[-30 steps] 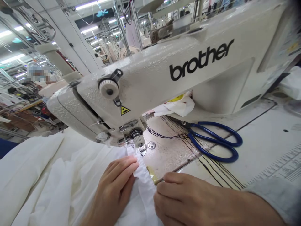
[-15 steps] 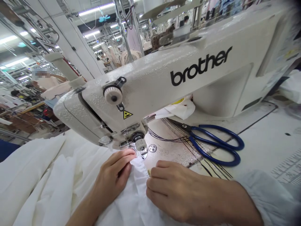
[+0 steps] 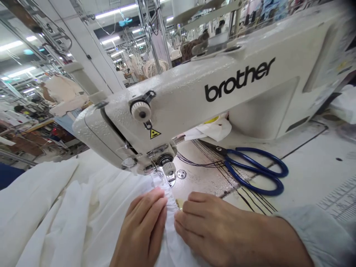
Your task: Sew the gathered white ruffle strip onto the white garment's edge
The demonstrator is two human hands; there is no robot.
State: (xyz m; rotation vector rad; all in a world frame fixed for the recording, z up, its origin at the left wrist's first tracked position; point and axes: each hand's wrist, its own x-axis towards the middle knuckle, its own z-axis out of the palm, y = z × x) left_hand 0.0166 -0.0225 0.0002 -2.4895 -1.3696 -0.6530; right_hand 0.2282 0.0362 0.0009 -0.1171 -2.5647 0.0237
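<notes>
White fabric [image 3: 69, 207] lies over the table's left side and runs under the presser foot [image 3: 170, 178] of a cream Brother sewing machine [image 3: 194, 96]. My left hand [image 3: 141, 231] lies on the fabric with its fingers stretched flat and together, their tips just short of the foot. My right hand [image 3: 211, 226] sits to the right of it with fingers curled, pinching the gathered fabric edge, beside a small brass-coloured piece [image 3: 179, 203]. The two hands nearly touch across the gathered strip.
Blue-handled scissors [image 3: 250, 170] lie on the machine bed to the right, over dark lines drawn on the table. A folded white cloth piece [image 3: 214, 129] sits under the machine arm. A printed ruler [image 3: 338, 200] marks the table's right side. Other workstations fill the background at left.
My left hand has slid back a little from the presser foot and flattened on the fabric. My right hand has stayed close in, and the view has shifted slightly right.
</notes>
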